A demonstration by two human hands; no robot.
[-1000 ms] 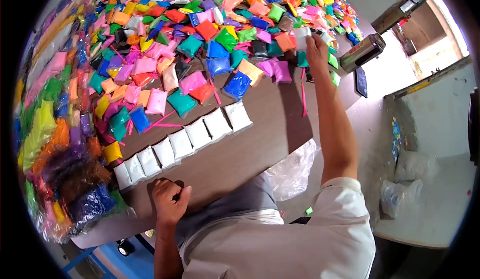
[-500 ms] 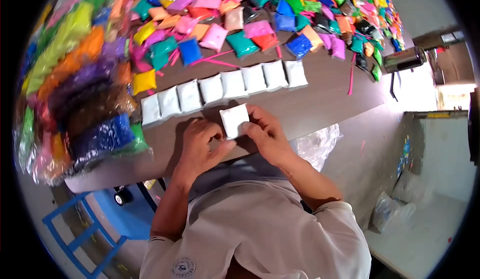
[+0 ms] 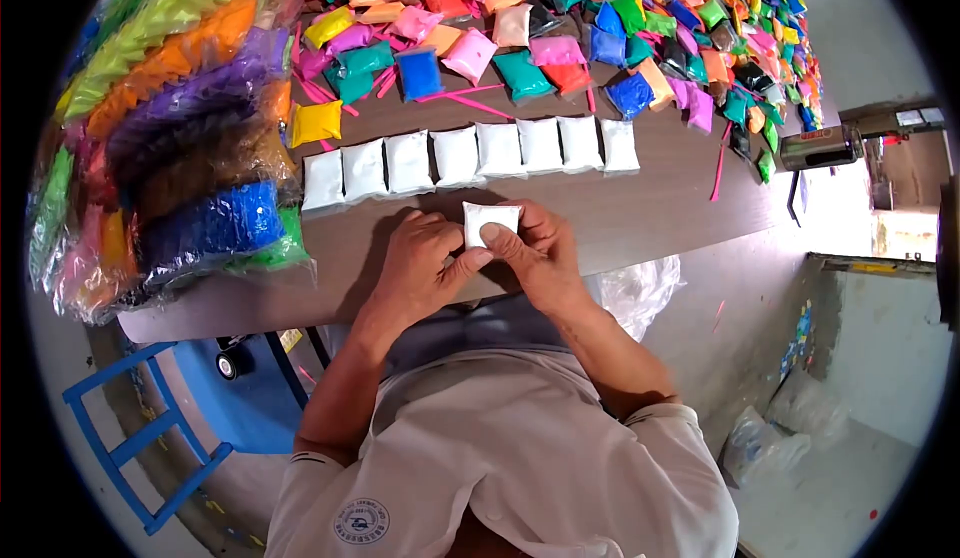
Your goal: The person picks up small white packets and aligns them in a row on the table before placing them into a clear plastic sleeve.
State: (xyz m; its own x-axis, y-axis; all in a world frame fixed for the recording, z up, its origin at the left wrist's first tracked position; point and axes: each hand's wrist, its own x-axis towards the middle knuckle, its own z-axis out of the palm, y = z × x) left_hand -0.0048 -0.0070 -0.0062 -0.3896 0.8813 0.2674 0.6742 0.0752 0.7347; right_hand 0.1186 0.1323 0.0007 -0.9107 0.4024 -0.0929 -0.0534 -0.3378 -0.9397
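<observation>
Shows white packet [image 3: 492,215] pinched in thumb-and-finger grip of right hand [image 3: 548,266], with left hand [image 3: 412,270] of unclear closure at lower edge, over tabletop [image 3: 660,208] near row of white packets [image 3: 457,158]; looks pillow-shaped and smooth-filmed, likely light, soft, slightly slippery, and best held flat across broad faces.

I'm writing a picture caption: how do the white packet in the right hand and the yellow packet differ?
The right hand grips the white packet; the yellow packet lies on the table. The hand partly covers the white packet, while no hand touches the yellow packet. Both look small and filled.
</observation>
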